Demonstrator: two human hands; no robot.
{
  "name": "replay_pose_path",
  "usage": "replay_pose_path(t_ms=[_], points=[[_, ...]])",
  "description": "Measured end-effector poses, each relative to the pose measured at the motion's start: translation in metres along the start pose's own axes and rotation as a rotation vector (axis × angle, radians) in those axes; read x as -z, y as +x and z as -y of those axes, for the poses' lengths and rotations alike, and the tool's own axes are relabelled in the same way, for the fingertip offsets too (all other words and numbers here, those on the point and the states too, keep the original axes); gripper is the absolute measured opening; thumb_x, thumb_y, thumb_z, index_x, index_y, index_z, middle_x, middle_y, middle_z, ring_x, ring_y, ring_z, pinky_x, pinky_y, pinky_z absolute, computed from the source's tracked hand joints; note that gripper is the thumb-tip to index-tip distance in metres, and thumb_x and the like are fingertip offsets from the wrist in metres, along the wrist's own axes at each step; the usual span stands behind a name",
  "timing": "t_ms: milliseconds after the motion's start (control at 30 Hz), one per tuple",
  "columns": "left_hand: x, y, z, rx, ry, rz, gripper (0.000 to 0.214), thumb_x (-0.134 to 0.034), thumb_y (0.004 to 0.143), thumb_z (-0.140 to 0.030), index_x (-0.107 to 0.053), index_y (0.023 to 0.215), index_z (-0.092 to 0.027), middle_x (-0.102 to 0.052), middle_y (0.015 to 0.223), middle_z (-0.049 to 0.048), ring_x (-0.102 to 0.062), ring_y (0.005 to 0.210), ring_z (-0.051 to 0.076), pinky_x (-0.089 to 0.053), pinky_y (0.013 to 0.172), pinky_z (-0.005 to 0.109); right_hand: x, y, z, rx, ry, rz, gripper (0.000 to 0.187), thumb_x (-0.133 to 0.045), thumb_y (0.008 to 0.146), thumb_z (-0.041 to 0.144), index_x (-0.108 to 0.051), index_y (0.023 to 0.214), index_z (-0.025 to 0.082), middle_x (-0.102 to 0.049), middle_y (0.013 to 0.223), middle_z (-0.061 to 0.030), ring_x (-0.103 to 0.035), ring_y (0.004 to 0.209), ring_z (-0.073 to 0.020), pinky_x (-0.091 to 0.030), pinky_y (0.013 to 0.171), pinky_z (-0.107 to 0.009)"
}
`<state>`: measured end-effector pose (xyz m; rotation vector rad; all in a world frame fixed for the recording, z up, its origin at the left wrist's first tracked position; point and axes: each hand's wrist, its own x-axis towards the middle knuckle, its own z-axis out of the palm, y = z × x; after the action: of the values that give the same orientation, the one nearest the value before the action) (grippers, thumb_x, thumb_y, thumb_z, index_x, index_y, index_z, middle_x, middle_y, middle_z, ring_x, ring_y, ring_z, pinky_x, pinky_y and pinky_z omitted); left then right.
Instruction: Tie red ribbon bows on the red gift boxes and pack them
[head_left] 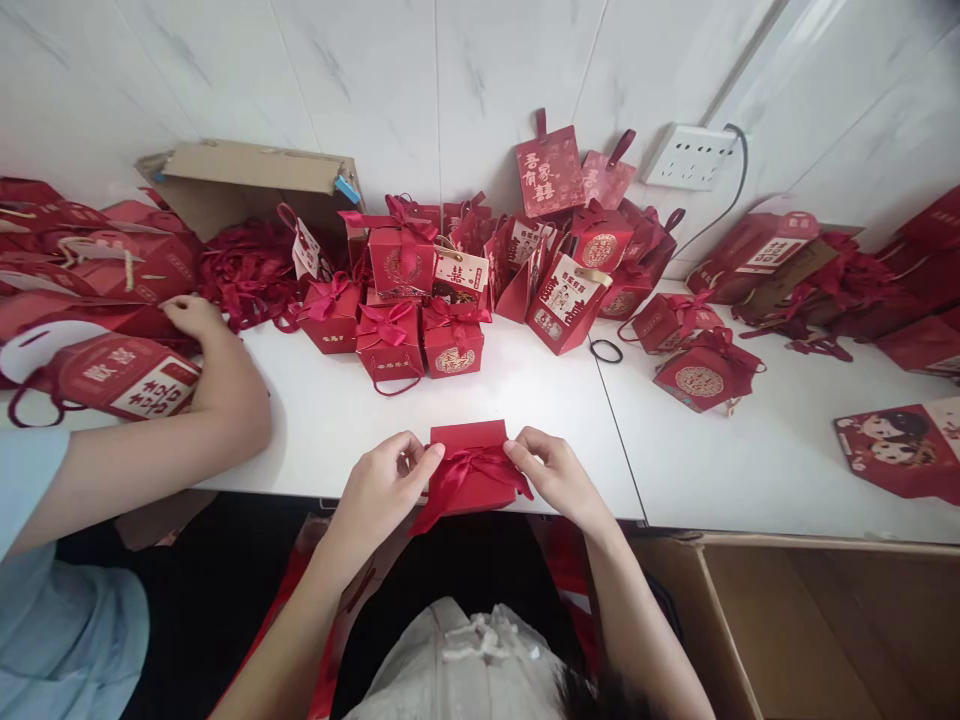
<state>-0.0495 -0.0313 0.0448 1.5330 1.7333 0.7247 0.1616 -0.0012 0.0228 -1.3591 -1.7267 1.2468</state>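
Observation:
A small red gift box (468, 434) sits at the table's front edge with a shiny red ribbon (474, 463) tied in a bow across it. At its left side my left hand (394, 478) is closed, thumb and fingers pinching the bow's left loop. My right hand (559, 472) pinches the bow on the right, at the box's upper right corner. One ribbon tail hangs down over the front left of the box. My fingertips partly hide the loop ends.
Finished-looking red boxes with bows (390, 335) stand behind, near the wall. At left, a co-worker's arm (217, 400) reaches among red bags (127, 370). Loose red ribbons (247, 265) lie by a cardboard box (255, 165). A power strip (690, 158) is on the wall; an open carton (817, 545) stands lower right.

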Motion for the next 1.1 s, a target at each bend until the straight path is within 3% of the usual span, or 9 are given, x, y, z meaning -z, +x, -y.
replay_pose_path(t_ms=[200,333,433,533,600,667,833,933,1100], points=[[-0.013,0.001,0.017,0.074,-0.37,0.101,0.035,-0.05,0.08,-0.044,-0.039,0.059,-0.019,-0.039,0.053,-0.0054,-0.039,0.045,0.007,-0.038,0.042,0.018,-0.008,0.001,-0.006,-0.03,0.176,0.056,0.047,-0.044,0.081,0.059,-0.036,0.056,0.02,-0.036,0.056,0.0036,-0.034,0.052,-0.0103,-0.03,0.052,-0.025],[-0.021,0.002,0.025,0.07,-0.435,0.059,0.031,-0.05,0.08,-0.042,-0.04,0.062,-0.019,-0.039,0.053,-0.0064,-0.033,0.04,0.005,-0.03,0.037,0.018,-0.005,-0.002,-0.015,-0.061,0.124,0.05,0.045,-0.044,0.083,0.058,-0.04,0.059,0.02,-0.042,0.058,0.0025,-0.043,0.056,-0.0121,-0.039,0.057,-0.027],[-0.021,0.0,0.023,0.023,-0.368,-0.028,0.024,-0.053,0.079,-0.039,-0.045,0.069,-0.019,-0.047,0.063,-0.005,-0.04,0.045,0.006,-0.036,0.041,0.018,0.0,-0.006,-0.019,0.121,0.045,-0.073,0.045,-0.056,0.075,0.059,-0.051,0.095,0.02,-0.053,0.1,-0.0069,-0.053,0.096,-0.021,-0.045,0.085,-0.035],[-0.021,-0.004,0.015,-0.067,-0.263,-0.15,0.019,-0.053,0.081,-0.035,-0.047,0.073,-0.019,-0.052,0.07,-0.0034,-0.045,0.048,0.006,-0.041,0.044,0.018,0.001,-0.009,-0.018,0.305,-0.031,0.078,0.096,-0.073,0.061,0.053,-0.021,0.136,0.025,-0.022,0.142,-0.0132,-0.028,0.131,-0.0272,-0.038,0.101,-0.042],[-0.021,-0.008,0.009,-0.21,-0.155,-0.271,0.015,-0.052,0.083,-0.031,-0.048,0.074,-0.019,-0.054,0.068,-0.0032,-0.048,0.048,0.006,-0.042,0.045,0.018,-0.002,-0.01,-0.015,0.31,-0.091,0.192,0.102,-0.076,0.063,0.043,-0.011,0.14,0.029,-0.018,0.144,-0.0127,-0.028,0.132,-0.0263,-0.042,0.099,-0.041],[-0.022,-0.013,0.004,-0.471,-0.017,-0.383,0.01,-0.054,0.083,-0.023,-0.049,0.075,-0.019,-0.058,0.066,-0.0028,-0.052,0.05,0.006,-0.043,0.046,0.017,-0.007,-0.013,-0.011,0.334,-0.139,0.173,0.098,-0.075,0.066,0.034,-0.013,0.14,0.03,-0.024,0.141,-0.0126,-0.034,0.129,-0.0254,-0.046,0.095,-0.039],[-0.02,-0.026,-0.012,-1.193,0.174,-0.474,0.017,-0.064,0.075,-0.01,-0.056,0.089,-0.017,-0.068,0.071,0.0003,-0.061,0.057,0.008,-0.049,0.052,0.019,-0.009,-0.025,-0.001,0.636,-0.254,-0.219,0.087,-0.071,0.072,0.021,-0.017,0.14,0.032,-0.028,0.138,-0.0129,-0.031,0.131,-0.0289,-0.045,0.097,-0.048],[-0.017,-0.031,-0.024,-1.339,0.103,-0.453,0.011,-0.059,0.078,-0.008,-0.059,0.087,-0.014,-0.069,0.075,0.0029,-0.063,0.06,0.01,-0.052,0.051,0.021,0.002,-0.035,0.005,0.785,-0.309,-0.424,0.089,-0.072,0.071,0.02,-0.018,0.14,0.034,-0.029,0.138,-0.0118,-0.033,0.13,-0.0317,-0.043,0.097,-0.054],[-0.017,-0.035,-0.043,-1.375,0.04,-0.438,0.015,-0.063,0.075,-0.007,-0.057,0.087,-0.014,-0.068,0.076,0.0022,-0.062,0.06,0.009,-0.052,0.052,0.02,0.02,-0.054,0.016,0.795,-0.393,-0.52,0.094,-0.075,0.068,0.02,-0.017,0.14,0.036,-0.028,0.14,-0.0112,-0.034,0.13,-0.0328,-0.044,0.095,-0.057]])
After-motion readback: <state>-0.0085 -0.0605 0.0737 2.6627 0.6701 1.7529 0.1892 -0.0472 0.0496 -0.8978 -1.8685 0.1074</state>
